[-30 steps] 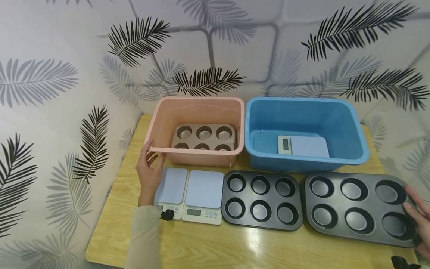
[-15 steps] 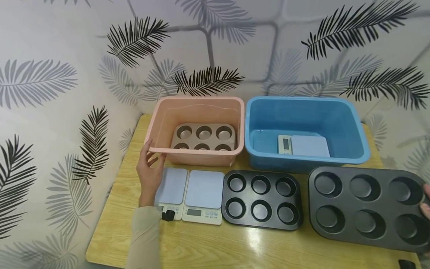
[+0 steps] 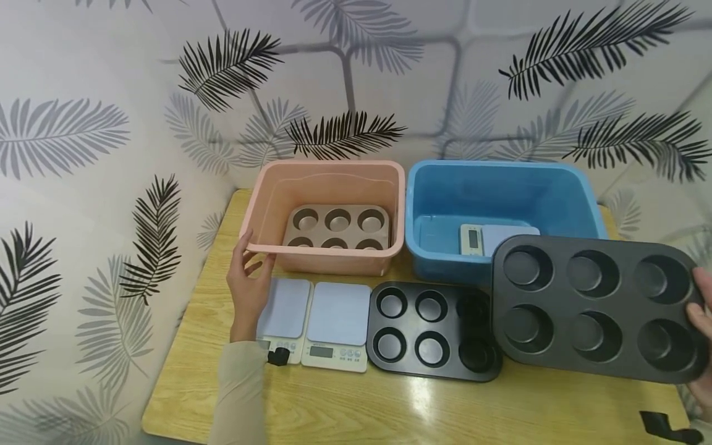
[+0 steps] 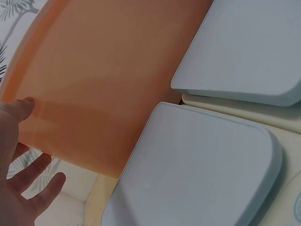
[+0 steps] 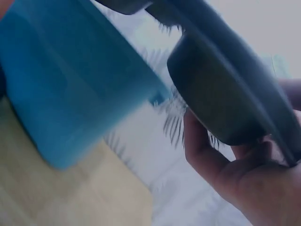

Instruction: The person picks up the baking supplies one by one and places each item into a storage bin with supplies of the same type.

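Observation:
My right hand [image 3: 702, 321] grips the right end of a dark six-cup muffin pan [image 3: 595, 309], raised over the table and overlapping the front right corner of the blue bin [image 3: 445, 259]. In the right wrist view, fingers [image 5: 202, 150] curl beneath the pan [image 5: 211, 84]. At the pink bin's [image 3: 334, 262] front left corner, my left hand [image 3: 248, 284] holds the rim; the left wrist view has its thumb on the bin's wall [image 4: 94, 84] and other fingers spread below. A second dark pan [image 3: 431, 327] lies on the table, its right cups shadowed.
Two white kitchen scales [image 3: 337, 315] [image 3: 286, 309] lie side by side before the pink bin. That bin contains a brown muffin pan [image 3: 336, 232]; the blue one contains another scale [image 3: 473, 238]. Patterned cloth [image 3: 167, 123] stands behind the wooden table [image 3: 345, 408].
My right hand has lifted the right-hand dark pan off the table, first shifting right, then up and back left toward the blue bin. My left hand has stayed at the pink rim.

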A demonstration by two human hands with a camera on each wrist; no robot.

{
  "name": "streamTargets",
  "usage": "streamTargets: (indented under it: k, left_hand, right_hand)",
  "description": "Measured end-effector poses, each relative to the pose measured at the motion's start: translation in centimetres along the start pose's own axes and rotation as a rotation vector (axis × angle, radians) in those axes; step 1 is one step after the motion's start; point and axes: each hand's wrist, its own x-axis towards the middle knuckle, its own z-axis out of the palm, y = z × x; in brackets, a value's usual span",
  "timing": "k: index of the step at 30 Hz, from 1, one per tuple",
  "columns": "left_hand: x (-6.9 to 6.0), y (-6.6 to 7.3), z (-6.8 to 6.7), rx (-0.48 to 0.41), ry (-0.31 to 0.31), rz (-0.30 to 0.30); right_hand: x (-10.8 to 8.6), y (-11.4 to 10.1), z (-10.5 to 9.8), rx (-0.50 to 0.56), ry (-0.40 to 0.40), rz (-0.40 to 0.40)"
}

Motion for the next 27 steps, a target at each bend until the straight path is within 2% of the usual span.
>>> streamTargets:
  k: [3,5,8,12,19,21,27]
  left_hand:
    - [0.0,0.2,0.0,-0.001,0.005,-0.003]
    - [0.0,0.4,0.0,0.004,0.005,-0.006]
    - [0.0,0.4,0.0,0.013,0.003,-0.006]
    - [0.0,0.3,0.1,0.006,0.006,-0.006]
    - [0.0,0.1,0.2,-0.005,0.005,0.005]
    - [0.0,0.1,0.3,-0.005,-0.001,0.009]
    - [0.0,-0.2,0.2,-0.006,0.004,0.008]
  right_hand:
    - [1.7,0.5,1.9,0.144,-0.082,0.049]
    - [2.6,0.9,2.8,0.106,-0.100,0.041]
    - [3.6,1.3,4.0,-0.010,-0.060,0.030]
    - [4.7,1.7,5.4,-0.012,-0.050,0.069]
    - [6.9,2.8,7.5,0.104,-0.141,0.116]
    - [7.4,3.1,8.0,0.104,-0.175,0.123]
    - [9.5,4.5,9.8,0.019,-0.233,0.157]
